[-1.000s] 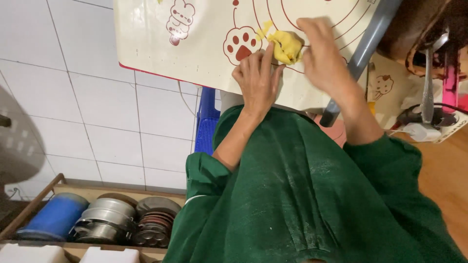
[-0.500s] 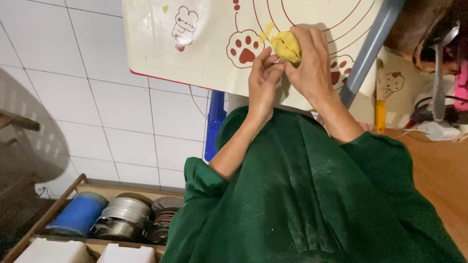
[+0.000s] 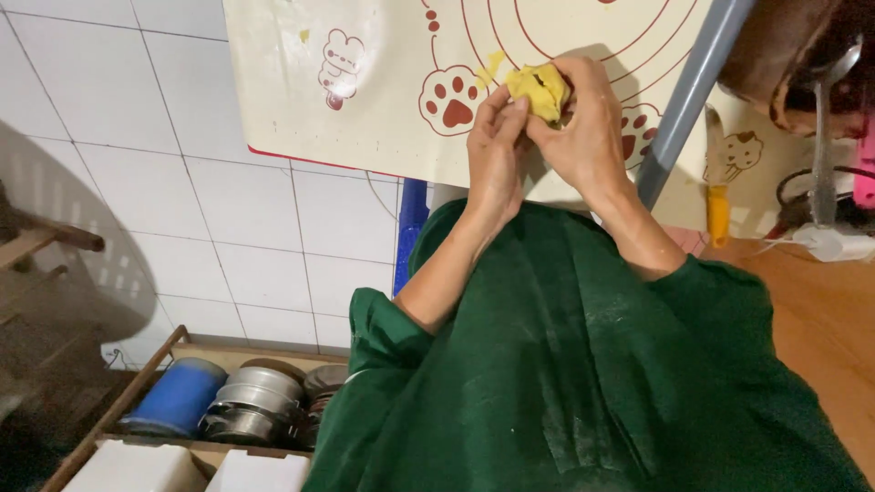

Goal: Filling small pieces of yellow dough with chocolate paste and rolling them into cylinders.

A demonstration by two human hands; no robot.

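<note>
Hands — left hand (image 3: 493,155), right hand (image 3: 583,128) — pinching one yellow dough lump (image 3: 538,88), apparently.

The person wears a dark green garment of matte cloth. Faint pale dusty streaks mark the fabric below the hands. Both sleeves are pushed up in bunched folds, leaving the forearms bare from the folds to the left hand (image 3: 495,153) and the right hand (image 3: 585,128). No rings, watch or gloves are visible.
</note>
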